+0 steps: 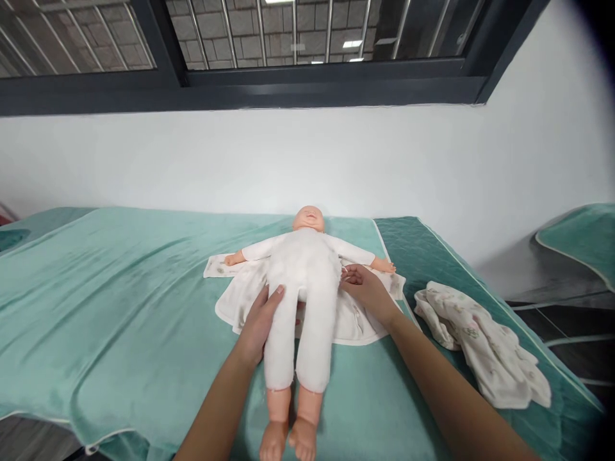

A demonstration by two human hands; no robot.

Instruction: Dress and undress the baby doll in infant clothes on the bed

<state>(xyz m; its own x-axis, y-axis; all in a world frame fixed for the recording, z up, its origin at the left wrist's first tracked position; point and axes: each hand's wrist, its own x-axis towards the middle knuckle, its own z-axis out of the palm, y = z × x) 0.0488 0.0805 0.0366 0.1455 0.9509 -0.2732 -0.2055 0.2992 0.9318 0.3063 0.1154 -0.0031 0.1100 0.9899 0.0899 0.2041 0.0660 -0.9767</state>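
Note:
A baby doll (302,282) in a white fleece suit lies on its back on an opened white garment (230,298), arms spread, bare feet toward me. My left hand (259,320) lies flat against the doll's left hip and thigh, fingers stretched out. At the doll's right side, my right hand (362,285) has its fingers curled and pinched at the edge of the suit or the garment beneath; what it grips I cannot make out.
A teal blanket (120,307) covers the bed. A crumpled white patterned cloth (480,346) lies at the right near the bed's edge. A white wall and dark window frame stand behind. Another teal-covered surface (581,237) shows at far right.

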